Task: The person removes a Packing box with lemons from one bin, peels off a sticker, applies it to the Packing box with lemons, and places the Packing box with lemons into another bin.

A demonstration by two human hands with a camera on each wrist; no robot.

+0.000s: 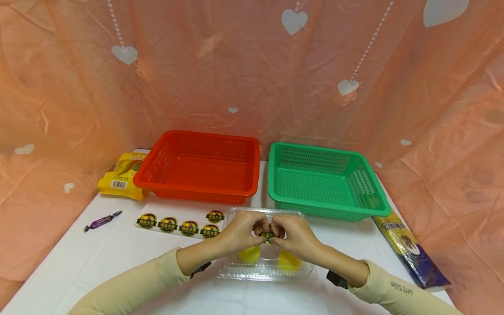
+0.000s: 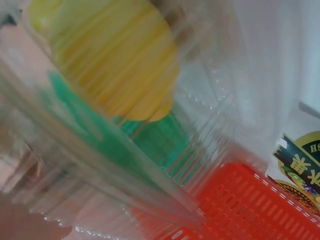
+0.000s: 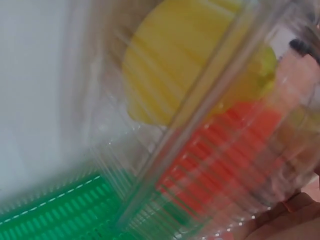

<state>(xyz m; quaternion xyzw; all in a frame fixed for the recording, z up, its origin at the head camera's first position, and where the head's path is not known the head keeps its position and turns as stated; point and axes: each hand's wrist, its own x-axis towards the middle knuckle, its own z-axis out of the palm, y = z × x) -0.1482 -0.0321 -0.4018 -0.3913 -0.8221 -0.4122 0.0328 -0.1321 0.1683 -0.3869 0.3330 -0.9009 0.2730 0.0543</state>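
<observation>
A round black-and-gold sticker (image 1: 267,234) is pinched between the fingertips of my left hand (image 1: 248,228) and my right hand (image 1: 294,232), which meet nearly knuckle to knuckle in the head view. Below them lies a clear plastic clamshell box (image 1: 260,272) with yellow lemon-like fruits (image 1: 289,260) inside. Through its ribbed wall one fruit (image 2: 115,65) shows large in the left wrist view, and a fruit (image 3: 175,60) likewise in the right wrist view. Whether the sticker touches the box, I cannot tell. To the left lies a white sheet (image 1: 177,234) bearing several matching round stickers.
Behind the box stand a red basket (image 1: 197,192) and a green basket (image 1: 327,208). A yellow packet (image 1: 120,177) lies beside the red one, a purple-wrapped candy (image 1: 102,221) at the left, and a yellow-and-purple packet (image 1: 411,251) along the right edge.
</observation>
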